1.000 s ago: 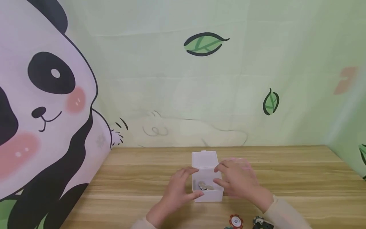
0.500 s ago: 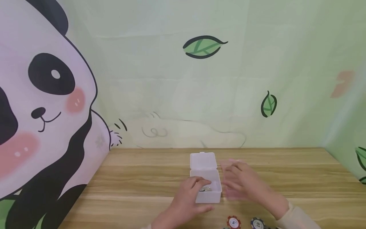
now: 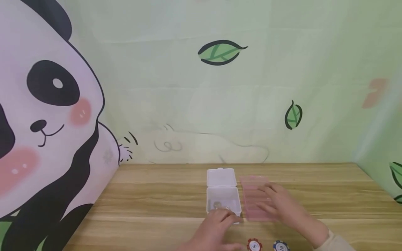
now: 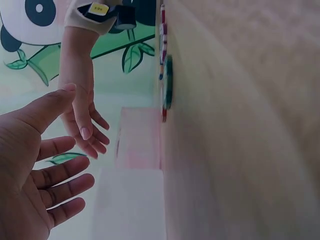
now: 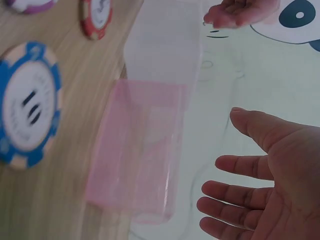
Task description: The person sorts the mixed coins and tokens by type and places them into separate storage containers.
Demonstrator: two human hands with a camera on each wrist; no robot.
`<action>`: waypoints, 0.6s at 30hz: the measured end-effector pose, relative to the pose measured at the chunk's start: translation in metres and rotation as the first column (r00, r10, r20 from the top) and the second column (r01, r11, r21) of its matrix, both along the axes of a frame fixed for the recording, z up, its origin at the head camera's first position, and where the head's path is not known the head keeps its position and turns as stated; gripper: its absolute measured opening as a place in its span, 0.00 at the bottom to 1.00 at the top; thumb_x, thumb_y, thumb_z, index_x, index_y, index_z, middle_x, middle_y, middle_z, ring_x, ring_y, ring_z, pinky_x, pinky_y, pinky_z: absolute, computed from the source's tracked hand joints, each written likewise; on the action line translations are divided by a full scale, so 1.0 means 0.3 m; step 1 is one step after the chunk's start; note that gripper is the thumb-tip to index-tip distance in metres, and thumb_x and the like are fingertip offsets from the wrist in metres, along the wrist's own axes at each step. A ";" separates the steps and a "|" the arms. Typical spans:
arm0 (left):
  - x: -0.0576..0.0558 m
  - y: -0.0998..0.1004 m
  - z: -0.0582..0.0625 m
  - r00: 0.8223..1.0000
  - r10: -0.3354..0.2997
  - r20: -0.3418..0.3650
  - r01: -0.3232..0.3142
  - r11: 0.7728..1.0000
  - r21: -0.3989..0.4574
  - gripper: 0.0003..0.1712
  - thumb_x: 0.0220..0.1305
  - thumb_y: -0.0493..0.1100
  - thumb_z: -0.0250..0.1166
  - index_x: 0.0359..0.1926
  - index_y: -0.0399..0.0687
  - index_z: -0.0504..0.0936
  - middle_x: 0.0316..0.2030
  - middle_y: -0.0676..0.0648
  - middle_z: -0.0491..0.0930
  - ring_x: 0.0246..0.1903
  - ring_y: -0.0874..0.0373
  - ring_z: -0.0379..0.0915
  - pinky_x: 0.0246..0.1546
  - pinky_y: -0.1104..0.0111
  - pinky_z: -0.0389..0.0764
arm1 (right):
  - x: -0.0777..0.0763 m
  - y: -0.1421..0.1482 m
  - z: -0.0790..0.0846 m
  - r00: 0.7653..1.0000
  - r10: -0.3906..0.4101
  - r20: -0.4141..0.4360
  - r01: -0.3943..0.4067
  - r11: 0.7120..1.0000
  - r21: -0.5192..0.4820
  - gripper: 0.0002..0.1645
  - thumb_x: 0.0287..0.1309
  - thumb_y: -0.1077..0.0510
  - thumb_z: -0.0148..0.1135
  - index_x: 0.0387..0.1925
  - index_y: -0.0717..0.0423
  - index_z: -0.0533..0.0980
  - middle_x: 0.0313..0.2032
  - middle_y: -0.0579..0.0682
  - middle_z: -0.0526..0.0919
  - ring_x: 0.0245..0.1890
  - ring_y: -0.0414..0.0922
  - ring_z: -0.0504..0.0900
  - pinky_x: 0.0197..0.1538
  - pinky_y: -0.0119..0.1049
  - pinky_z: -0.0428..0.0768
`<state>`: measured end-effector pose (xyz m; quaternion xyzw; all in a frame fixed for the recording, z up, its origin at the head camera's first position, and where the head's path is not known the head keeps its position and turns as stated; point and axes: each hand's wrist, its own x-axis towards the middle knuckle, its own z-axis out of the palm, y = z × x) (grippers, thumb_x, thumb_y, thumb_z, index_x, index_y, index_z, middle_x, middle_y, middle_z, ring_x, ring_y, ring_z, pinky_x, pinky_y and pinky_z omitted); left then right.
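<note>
My left hand point(image 3: 213, 230) hovers in front of a white plastic box point(image 3: 208, 198), its fingers spread and holding nothing. The box's lid point(image 3: 221, 177) is flipped back, and a few shiny round pieces like coins point(image 3: 217, 204) lie inside, partly hidden by the fingers. To the right, my right hand point(image 3: 284, 205) hangs over the right side of a see-through pink box point(image 3: 253, 209), fingers loosely bent. In the right wrist view this hand point(image 5: 255, 185) is above the pink box point(image 5: 137, 150), apart from it, with nothing in its grasp.
Nearer the front lie a red poker chip point(image 3: 254, 244) and a blue poker chip point(image 3: 281, 245) marked 10. The left wrist view has a green-edged chip point(image 4: 168, 82) among others. Behind the wooden table point(image 3: 157, 195) hangs a panda-printed cloth point(image 3: 169, 69).
My left hand has drawn back from the white box toward the front edge. My right hand has moved right, from the white box's rim to over the pink box.
</note>
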<state>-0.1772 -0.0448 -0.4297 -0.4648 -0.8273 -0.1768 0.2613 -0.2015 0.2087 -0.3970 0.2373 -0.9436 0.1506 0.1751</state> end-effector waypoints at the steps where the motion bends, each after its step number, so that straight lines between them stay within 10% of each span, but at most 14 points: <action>1: 0.000 0.003 -0.005 1.000 -0.005 -0.030 0.005 1.000 -0.005 0.33 0.44 0.62 0.74 0.48 0.52 0.79 0.41 0.56 0.78 0.43 0.64 0.73 0.47 0.74 0.72 | -0.001 0.007 -0.004 1.000 -0.007 0.011 0.007 1.000 -0.005 0.28 0.54 0.49 0.67 0.54 0.59 0.75 0.54 0.63 0.78 0.53 0.62 0.77 0.54 0.58 0.78; 18: 0.003 0.041 -0.027 1.000 -0.013 0.009 0.014 0.986 -0.167 0.21 0.54 0.60 0.65 0.44 0.56 0.81 0.39 0.58 0.81 0.42 0.67 0.75 0.44 0.80 0.68 | -0.021 0.113 -0.070 0.993 -0.068 0.092 0.069 0.998 -0.012 0.36 0.53 0.44 0.67 0.56 0.66 0.74 0.52 0.67 0.77 0.51 0.64 0.78 0.54 0.59 0.77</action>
